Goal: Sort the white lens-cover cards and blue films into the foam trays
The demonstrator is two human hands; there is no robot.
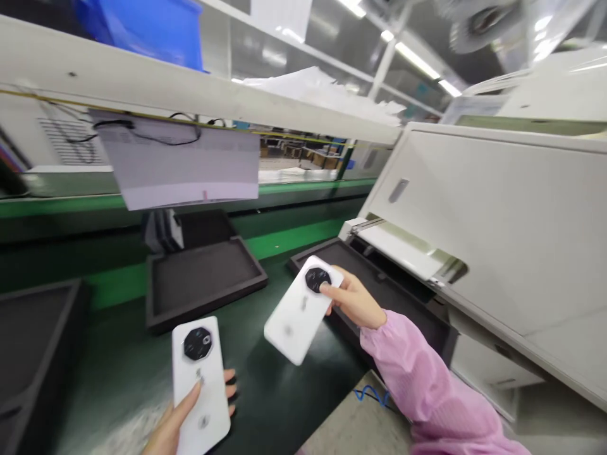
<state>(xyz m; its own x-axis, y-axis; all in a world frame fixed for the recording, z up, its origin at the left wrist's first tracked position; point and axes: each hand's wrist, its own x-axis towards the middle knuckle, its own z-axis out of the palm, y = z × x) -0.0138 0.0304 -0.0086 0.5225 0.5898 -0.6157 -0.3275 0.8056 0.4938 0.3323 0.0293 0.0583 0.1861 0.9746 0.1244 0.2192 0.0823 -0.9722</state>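
Note:
My left hand (176, 420) grips a white smartphone (208, 392) near the bottom of the view. Its back faces up, showing a dark camera bump, with my thumb across the back and fingertips curled round the right edge. In my right hand (353, 297) is a second white smartphone (293, 319), tilted, held by its upper right edge with the thumb beside the round camera bump. Both phones are above the dark green bench top (256, 373), apart from each other. A pink sleeve covers the right arm.
Black trays lie at the far left (33, 335), back centre (203, 275) and right (374, 287). Dark upright pieces (162, 230) stand behind the centre tray. A white machine (493, 208) with a slot rises at right. A shelf (213, 95) with a blue bin (147, 28) crosses above.

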